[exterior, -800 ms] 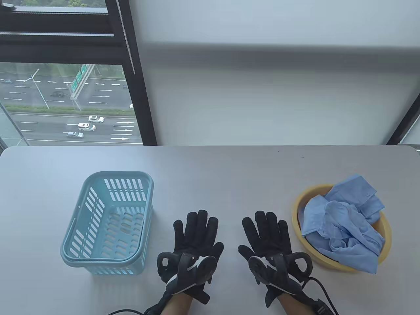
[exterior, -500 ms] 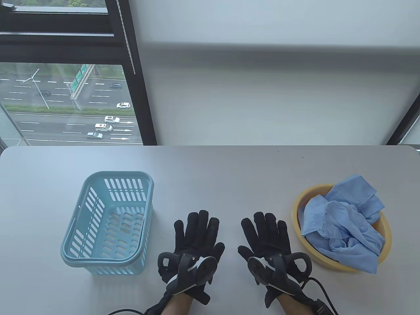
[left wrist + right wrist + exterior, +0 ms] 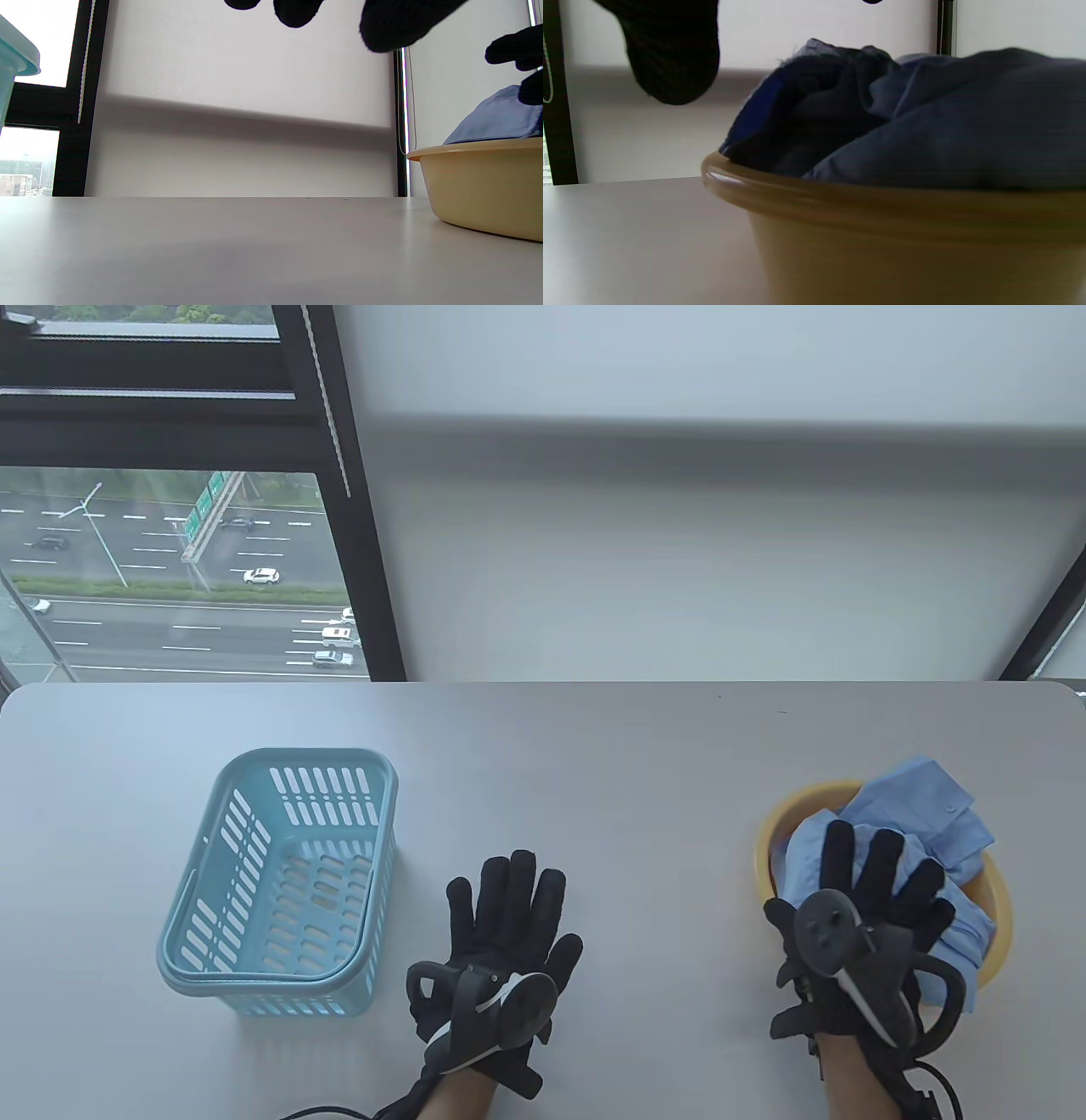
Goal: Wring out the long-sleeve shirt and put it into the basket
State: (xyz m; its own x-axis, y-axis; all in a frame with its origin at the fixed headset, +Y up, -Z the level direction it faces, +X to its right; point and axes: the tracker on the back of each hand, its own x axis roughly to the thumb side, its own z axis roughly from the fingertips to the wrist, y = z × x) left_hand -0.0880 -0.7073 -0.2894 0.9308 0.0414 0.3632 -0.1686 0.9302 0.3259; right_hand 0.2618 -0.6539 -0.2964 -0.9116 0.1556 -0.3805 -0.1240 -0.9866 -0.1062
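Observation:
A crumpled light blue long-sleeve shirt (image 3: 933, 806) fills a yellow basin (image 3: 785, 813) at the table's right. My right hand (image 3: 878, 882) hovers over the shirt with its fingers spread and straight, holding nothing. In the right wrist view the shirt (image 3: 925, 140) bulges above the basin rim (image 3: 840, 190), with a fingertip (image 3: 670, 59) hanging at the top left. The pale blue slotted basket (image 3: 280, 882) stands at the left, with nothing in it. Flat on the table between basket and basin lies my left hand (image 3: 509, 908), fingers straight.
The grey table (image 3: 577, 763) runs back to a white wall and a dark-framed window at the far left. Cables trail from both wrists at the near edge. In the left wrist view the basin (image 3: 483, 186) is at the right and the basket's corner (image 3: 17, 55) at the left.
My right hand has lifted off the table and moved right, over the shirt in the basin. My left hand has stayed flat where it was.

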